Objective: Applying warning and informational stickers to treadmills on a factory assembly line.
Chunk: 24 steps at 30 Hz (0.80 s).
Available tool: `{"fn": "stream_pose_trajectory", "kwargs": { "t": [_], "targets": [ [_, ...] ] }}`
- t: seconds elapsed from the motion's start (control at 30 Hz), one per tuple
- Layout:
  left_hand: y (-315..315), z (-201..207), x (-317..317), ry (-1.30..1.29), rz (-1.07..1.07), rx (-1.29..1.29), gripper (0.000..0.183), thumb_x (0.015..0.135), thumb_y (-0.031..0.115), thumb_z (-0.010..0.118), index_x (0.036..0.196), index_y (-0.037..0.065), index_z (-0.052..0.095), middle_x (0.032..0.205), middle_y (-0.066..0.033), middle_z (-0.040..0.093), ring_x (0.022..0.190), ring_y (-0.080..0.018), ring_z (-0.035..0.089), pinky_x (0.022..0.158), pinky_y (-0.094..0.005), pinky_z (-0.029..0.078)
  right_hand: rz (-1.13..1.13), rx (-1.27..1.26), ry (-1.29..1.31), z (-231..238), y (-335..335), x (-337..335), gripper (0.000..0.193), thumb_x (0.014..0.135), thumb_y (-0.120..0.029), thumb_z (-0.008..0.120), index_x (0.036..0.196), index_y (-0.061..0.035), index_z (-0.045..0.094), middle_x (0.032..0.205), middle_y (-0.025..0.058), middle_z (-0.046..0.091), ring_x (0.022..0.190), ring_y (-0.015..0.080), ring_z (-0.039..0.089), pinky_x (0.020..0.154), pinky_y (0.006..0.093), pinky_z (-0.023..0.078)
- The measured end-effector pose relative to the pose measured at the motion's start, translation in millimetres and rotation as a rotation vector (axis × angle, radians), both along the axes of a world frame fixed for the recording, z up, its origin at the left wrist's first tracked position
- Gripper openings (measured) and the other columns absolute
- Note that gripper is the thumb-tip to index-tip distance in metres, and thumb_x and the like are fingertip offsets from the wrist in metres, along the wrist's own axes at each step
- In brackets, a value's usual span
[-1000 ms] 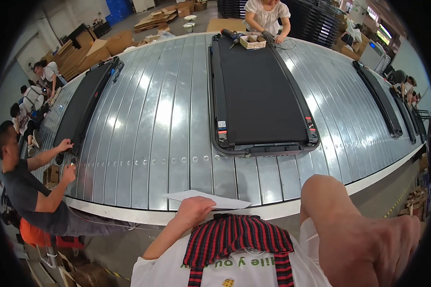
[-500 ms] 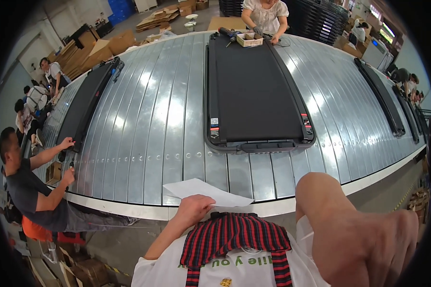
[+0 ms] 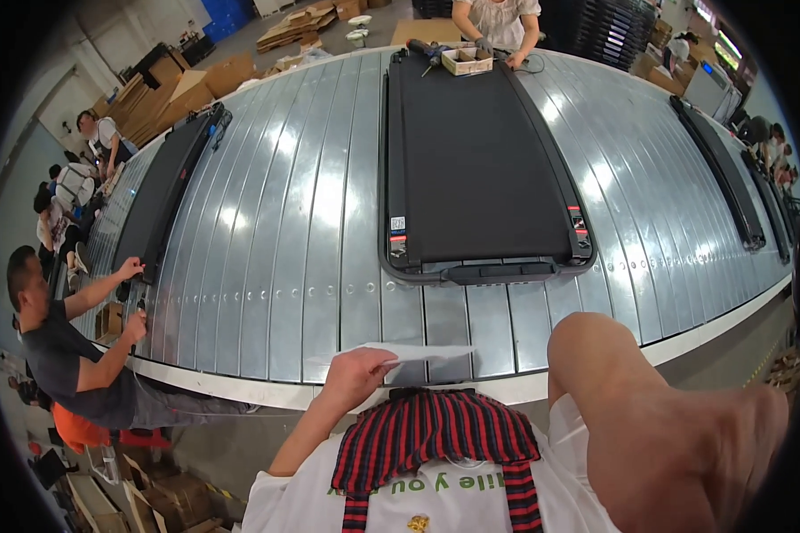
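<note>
White sheet [image 3: 431, 353] now nearly edge-on in left hand's grip [image 3: 357, 375], black treadmill [image 3: 480, 169] beyond; right hand's grip [image 3: 689, 444] unclear.

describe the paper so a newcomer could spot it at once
Find the big slatted metal table and look along its near edge. There the wearer's left hand holds the paper, seen as a narrow strip. It is thin and white, unlike the bulky black machine beyond.
</note>
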State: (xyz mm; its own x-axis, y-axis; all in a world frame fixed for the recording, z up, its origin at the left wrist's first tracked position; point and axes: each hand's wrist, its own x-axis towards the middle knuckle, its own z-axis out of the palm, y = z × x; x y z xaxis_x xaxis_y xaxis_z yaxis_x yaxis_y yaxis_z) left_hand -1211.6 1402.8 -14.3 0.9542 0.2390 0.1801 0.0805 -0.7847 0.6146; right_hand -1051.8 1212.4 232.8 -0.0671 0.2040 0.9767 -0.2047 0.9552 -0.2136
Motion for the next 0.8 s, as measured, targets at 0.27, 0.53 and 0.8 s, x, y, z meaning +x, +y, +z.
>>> {"fn": "stream_pose_trajectory", "kwargs": {
  "t": [0.27,0.53,0.8],
  "targets": [
    [15.2,30.9,-8.2,-0.159,0.422,-0.946,0.022,0.085,0.014,0.062,0.099,-0.002,0.064,0.091,-0.0055,0.065,0.081,-0.0106,0.059,0.072,-0.0264,0.048,-0.159,-0.341,0.182,-46.9,25.7,38.1,0.025,0.086,-0.025,0.054,0.079,-0.0021,0.059,0.075,0.0089,0.061,0.076,0.0209,0.059,0.083,0.0355,0.043],
    [21.8,30.3,-18.1,-0.393,0.413,-1.210,0.027,0.086,0.016,0.062,0.105,-0.003,0.059,0.095,-0.0075,0.064,0.084,-0.0116,0.060,0.076,-0.0258,0.048,-0.567,-1.346,0.301,-204.3,66.4,47.4,0.047,0.079,-0.017,0.066,0.118,0.0026,0.049,0.113,0.0100,0.056,0.109,0.0196,0.051,0.096,0.0334,0.037],
    [23.5,28.9,-14.9,-0.401,0.455,-1.221,0.029,0.081,0.012,0.065,0.106,-0.003,0.056,0.098,-0.0087,0.063,0.088,-0.0146,0.060,0.076,-0.0293,0.049,-0.500,-1.396,0.325,-225.5,63.2,23.0,0.023,0.086,-0.014,0.059,0.102,0.0022,0.061,0.092,0.0062,0.065,0.082,0.0089,0.059,0.072,0.0248,0.048]
  ]
}}
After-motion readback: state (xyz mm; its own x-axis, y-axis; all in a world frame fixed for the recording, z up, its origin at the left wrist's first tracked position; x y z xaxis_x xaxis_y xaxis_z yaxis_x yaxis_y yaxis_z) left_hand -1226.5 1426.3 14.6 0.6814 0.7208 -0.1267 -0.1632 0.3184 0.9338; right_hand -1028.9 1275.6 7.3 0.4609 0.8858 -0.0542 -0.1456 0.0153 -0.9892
